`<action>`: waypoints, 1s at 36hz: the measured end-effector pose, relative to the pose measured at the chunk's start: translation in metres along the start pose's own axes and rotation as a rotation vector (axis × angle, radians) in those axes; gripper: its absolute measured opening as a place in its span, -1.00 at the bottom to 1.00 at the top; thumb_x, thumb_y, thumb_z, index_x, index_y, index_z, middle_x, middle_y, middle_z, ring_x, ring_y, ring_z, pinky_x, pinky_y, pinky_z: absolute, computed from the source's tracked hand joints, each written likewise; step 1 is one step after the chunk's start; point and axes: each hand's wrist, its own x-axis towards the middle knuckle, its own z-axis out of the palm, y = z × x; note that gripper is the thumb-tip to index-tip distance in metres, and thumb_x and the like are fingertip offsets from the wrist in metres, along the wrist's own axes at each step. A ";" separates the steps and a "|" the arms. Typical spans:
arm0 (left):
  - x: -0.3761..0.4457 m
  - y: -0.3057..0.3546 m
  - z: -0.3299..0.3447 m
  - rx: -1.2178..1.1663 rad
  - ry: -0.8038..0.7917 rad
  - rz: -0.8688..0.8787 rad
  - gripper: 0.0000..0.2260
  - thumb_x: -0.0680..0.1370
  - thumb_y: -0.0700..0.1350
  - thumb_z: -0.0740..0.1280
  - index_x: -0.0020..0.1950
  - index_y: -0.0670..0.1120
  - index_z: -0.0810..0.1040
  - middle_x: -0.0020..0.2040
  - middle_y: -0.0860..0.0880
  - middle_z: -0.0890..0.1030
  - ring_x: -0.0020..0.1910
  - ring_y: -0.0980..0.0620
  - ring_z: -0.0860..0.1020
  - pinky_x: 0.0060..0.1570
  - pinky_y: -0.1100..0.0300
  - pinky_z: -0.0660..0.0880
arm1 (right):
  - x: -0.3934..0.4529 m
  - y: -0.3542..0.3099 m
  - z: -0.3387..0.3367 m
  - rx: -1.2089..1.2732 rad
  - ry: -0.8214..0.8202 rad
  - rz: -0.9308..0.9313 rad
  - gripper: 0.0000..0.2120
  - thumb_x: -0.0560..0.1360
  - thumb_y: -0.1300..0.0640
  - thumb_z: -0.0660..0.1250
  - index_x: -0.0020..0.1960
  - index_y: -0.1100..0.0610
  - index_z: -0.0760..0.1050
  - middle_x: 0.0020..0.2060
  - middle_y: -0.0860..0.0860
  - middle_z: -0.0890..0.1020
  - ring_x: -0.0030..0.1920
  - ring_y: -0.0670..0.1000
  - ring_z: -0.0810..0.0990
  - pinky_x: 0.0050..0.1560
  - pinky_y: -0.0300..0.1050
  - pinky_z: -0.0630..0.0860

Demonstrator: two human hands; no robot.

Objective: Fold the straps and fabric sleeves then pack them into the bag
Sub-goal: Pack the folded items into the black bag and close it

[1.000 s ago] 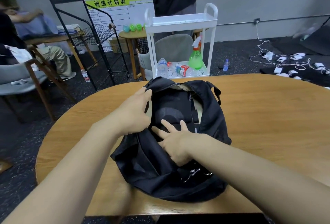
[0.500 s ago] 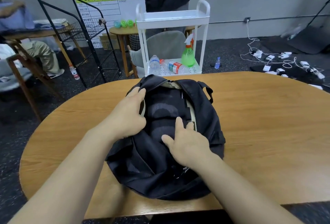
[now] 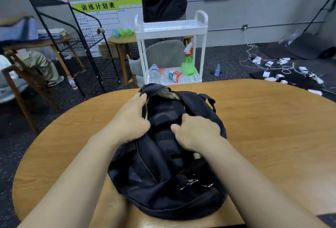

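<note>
Centrally placed: black bag (image 3: 163, 178), lying open on round wooden table (image 3: 272, 137), dark folded fabric (image 3: 163, 117) visible inside. Left hand (image 3: 131, 118) curled over left edge of opening, gripping it. Right hand (image 3: 198, 131) closed on right flap, fingers tucked under. Beyond table edge: white cart (image 3: 171, 28), green spray bottle (image 3: 187, 62).

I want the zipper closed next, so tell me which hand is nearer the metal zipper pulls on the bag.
Right. The right hand rests on the bag just above the zipper pulls; the left hand grips the bag's far opening edge.
</note>
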 end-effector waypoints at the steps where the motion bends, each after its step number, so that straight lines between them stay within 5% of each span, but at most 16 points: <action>1: 0.000 0.001 0.001 -0.004 -0.001 0.000 -0.38 0.51 -0.37 0.22 0.56 -0.16 0.15 0.57 -0.02 0.14 0.51 0.07 0.13 0.18 0.41 0.16 | 0.006 -0.005 0.003 0.039 0.007 0.009 -0.47 0.62 -0.14 0.05 0.48 0.13 0.17 0.41 0.24 0.31 0.35 0.24 0.35 0.09 0.07 0.35; 3: 0.000 0.002 0.001 -0.019 0.011 0.006 -0.46 0.50 -0.39 0.22 0.48 -0.21 0.26 0.51 -0.07 0.23 0.40 0.01 0.29 0.05 0.33 0.26 | 0.016 -0.014 0.011 0.085 -0.025 0.020 -0.31 0.63 -0.18 0.05 0.58 0.16 -0.11 0.53 0.29 -0.01 0.52 0.25 0.04 0.35 0.14 0.25; 5: 0.000 0.002 -0.001 -0.035 0.012 0.007 -0.42 0.50 -0.38 0.22 0.52 -0.19 0.22 0.54 -0.03 0.19 0.38 0.00 0.36 0.12 0.19 0.38 | 0.024 -0.019 0.018 0.094 -0.002 0.055 -0.27 0.62 -0.21 0.06 0.57 0.21 -0.10 0.54 0.29 -0.03 0.54 0.24 -0.04 0.41 0.14 0.20; 7: 0.000 0.002 -0.003 -0.036 0.005 0.006 -0.33 0.50 -0.37 0.22 0.58 -0.13 0.11 0.59 0.05 0.07 0.46 0.01 0.30 0.27 0.11 0.36 | 0.030 -0.019 0.021 0.070 0.048 0.116 -0.31 0.59 -0.25 0.07 0.50 0.24 0.15 0.45 0.27 0.24 0.44 0.23 0.20 0.32 0.11 0.31; 11: -0.001 0.003 -0.006 -0.052 0.027 0.037 -0.41 0.50 -0.40 0.21 0.52 -0.14 0.23 0.52 -0.04 0.23 0.41 0.02 0.31 -0.02 0.31 0.34 | 0.020 -0.015 0.009 -0.114 0.082 0.080 -0.58 0.62 -0.11 0.07 0.20 0.17 0.49 0.15 0.14 0.54 0.13 0.18 0.50 -0.02 -0.05 0.41; 14: 0.001 0.000 -0.006 -0.079 0.038 0.023 -0.45 0.49 -0.40 0.21 0.48 -0.16 0.30 0.40 -0.05 0.34 0.26 0.04 0.40 -0.09 0.32 0.32 | 0.012 -0.009 0.000 -0.121 0.207 0.020 -0.75 0.58 0.02 0.19 -0.23 0.10 0.37 -0.25 0.01 0.48 -0.22 0.07 0.46 -0.35 -0.18 0.22; 16: 0.002 -0.002 -0.005 -0.103 0.045 0.014 -0.50 0.49 -0.41 0.21 0.43 -0.19 0.34 0.13 0.07 0.37 -0.06 0.06 0.47 -0.31 0.39 0.30 | 0.011 -0.007 -0.004 -0.122 0.284 0.008 -0.72 0.57 0.05 0.22 -0.29 0.08 0.29 -0.33 -0.02 0.43 -0.31 0.02 0.41 -0.37 -0.18 0.19; 19: 0.004 -0.003 -0.005 -0.103 0.047 0.009 -0.49 0.50 -0.40 0.22 0.44 -0.18 0.33 0.25 -0.03 0.39 -0.29 0.13 0.40 -0.43 0.39 0.30 | 0.020 -0.011 0.000 -0.150 0.383 -0.123 -0.81 0.58 -0.02 0.21 0.01 0.11 0.45 0.04 0.09 0.57 0.09 0.13 0.49 -0.06 -0.07 0.35; 22: 0.004 -0.002 -0.007 -0.095 0.044 0.011 -0.41 0.50 -0.39 0.23 0.52 -0.11 0.26 0.51 -0.04 0.25 0.13 -0.01 0.49 -0.20 0.41 0.39 | 0.042 -0.014 0.020 -0.165 0.231 -0.258 -0.39 0.57 -0.23 0.14 0.49 0.09 0.18 0.48 0.24 0.20 0.50 0.23 0.08 0.45 0.15 0.07; 24: 0.004 -0.002 -0.006 -0.098 0.035 -0.006 -0.34 0.50 -0.37 0.24 0.57 -0.10 0.15 0.57 0.01 0.13 0.42 -0.02 0.35 0.19 0.16 0.40 | 0.048 -0.015 0.033 -0.142 0.018 -0.258 -0.28 0.57 -0.31 0.05 0.59 -0.01 -0.07 0.56 0.24 -0.05 0.55 0.24 -0.09 0.50 0.18 -0.07; 28: 0.002 -0.002 -0.005 -0.124 0.050 0.004 -0.36 0.49 -0.40 0.23 0.55 -0.12 0.19 0.54 0.00 0.20 0.39 0.01 0.37 0.04 0.21 0.37 | 0.048 -0.020 0.051 -0.265 0.015 -0.221 -0.32 0.59 -0.34 -0.10 0.59 -0.04 -0.11 0.55 0.25 0.00 0.52 0.24 0.00 0.42 0.22 0.04; 33: 0.007 -0.007 -0.002 -0.101 0.020 -0.010 -0.30 0.51 -0.36 0.25 0.60 -0.09 0.08 0.59 0.04 0.05 0.55 0.05 0.12 0.42 0.17 0.19 | 0.045 -0.028 0.062 -0.374 -0.048 -0.164 -0.33 0.60 -0.31 -0.21 0.59 -0.01 -0.23 0.54 0.29 -0.12 0.53 0.24 -0.06 0.40 0.25 -0.01; 36: 0.009 -0.008 -0.003 -0.093 0.010 -0.011 -0.29 0.50 -0.36 0.25 0.60 -0.10 0.06 0.60 0.03 0.01 0.56 0.13 0.00 0.48 0.19 0.11 | 0.050 -0.028 0.054 -0.330 -0.114 -0.157 -0.34 0.60 -0.32 -0.23 0.59 -0.03 -0.20 0.55 0.29 -0.13 0.53 0.24 -0.10 0.42 0.25 -0.08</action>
